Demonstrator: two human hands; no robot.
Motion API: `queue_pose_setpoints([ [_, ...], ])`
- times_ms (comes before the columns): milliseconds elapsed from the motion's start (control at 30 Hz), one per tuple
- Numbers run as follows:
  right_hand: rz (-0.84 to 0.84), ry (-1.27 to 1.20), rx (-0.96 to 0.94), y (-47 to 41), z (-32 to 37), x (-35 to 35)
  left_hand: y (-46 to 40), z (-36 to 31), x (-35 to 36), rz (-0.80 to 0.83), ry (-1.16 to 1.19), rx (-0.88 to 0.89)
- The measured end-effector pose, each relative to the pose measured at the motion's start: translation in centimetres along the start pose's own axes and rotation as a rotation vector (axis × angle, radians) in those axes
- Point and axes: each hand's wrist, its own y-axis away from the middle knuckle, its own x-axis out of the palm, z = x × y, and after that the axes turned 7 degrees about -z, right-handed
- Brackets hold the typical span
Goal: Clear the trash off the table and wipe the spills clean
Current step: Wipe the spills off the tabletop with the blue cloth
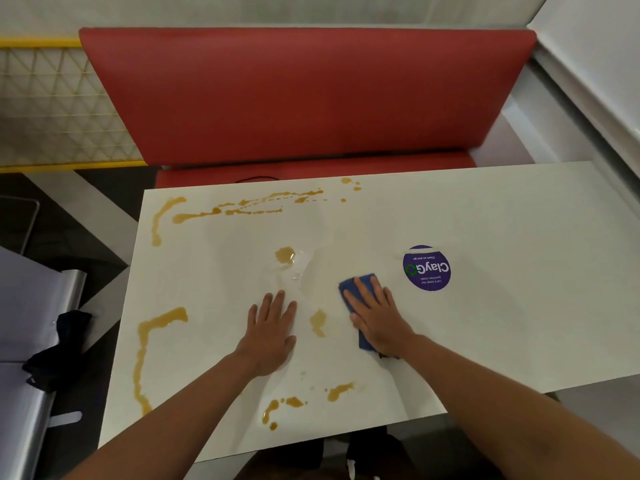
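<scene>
A white table (502, 220) carries several amber spill streaks: along the far edge (249, 206), down the left side (145, 348), a blot in the middle (284, 254), one between my hands (318, 322) and patches near the front edge (339, 391). My right hand (375, 318) presses flat, fingers straight, on a blue cloth (358, 289) lying on the table. My left hand (272, 329) rests flat on the tabletop to the left of it, holding nothing. No trash is visible on the table.
A round purple sticker (427, 268) lies on the table right of the cloth. A red bench seat (304, 95) stands behind the table. At the left is a metal cart (41, 341) with a dark cloth (59, 351) on it.
</scene>
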Motion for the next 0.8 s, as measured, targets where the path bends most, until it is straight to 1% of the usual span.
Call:
queue_pose_setpoints([
  [67,-0.022,-0.014,0.092,-1.1,0.5,-0.1,0.2,-0.1,0.1,-0.003,0.01,-0.002],
  [133,-0.044,-0.021,0.091,-0.7,1.8,0.2,0.4,-0.2,0.3,-0.003,0.02,-0.002],
  [200,-0.027,-0.051,0.06,1.2,3.6,0.7,0.6,-0.2,0.5,-0.009,0.032,-0.004],
  [300,0.018,-0.065,-0.04,5.0,5.3,1.7,1.0,-0.2,0.6,-0.019,0.046,0.005],
  [400,0.033,-0.04,-0.164,5.2,3.3,1.3,1.2,-0.2,0.5,-0.009,0.033,0.008],
  [433,0.027,-0.027,-0.169,4.4,2.3,1.1,1.3,-0.1,0.5,-0.007,0.025,0.01],
  [467,0.022,-0.022,-0.123,3.5,1.5,0.7,1.3,-0.1,0.4,-0.006,0.02,0.013],
  [567,-0.019,-0.012,0.135,0.6,0.4,-0.5,1.3,0.0,0.5,-0.007,0.016,0.02],
  [600,-0.029,-0.012,0.175,0.0,0.5,-0.5,1.3,-0.1,0.5,-0.007,0.021,0.02],
  [733,-0.029,0.003,0.11,0.2,3.4,0.2,1.2,0.0,0.8,-0.023,0.043,0.024],
  [800,0.014,-0.029,0.053,1.8,5.7,1.0,1.3,0.2,0.8,-0.027,0.052,0.024],
])
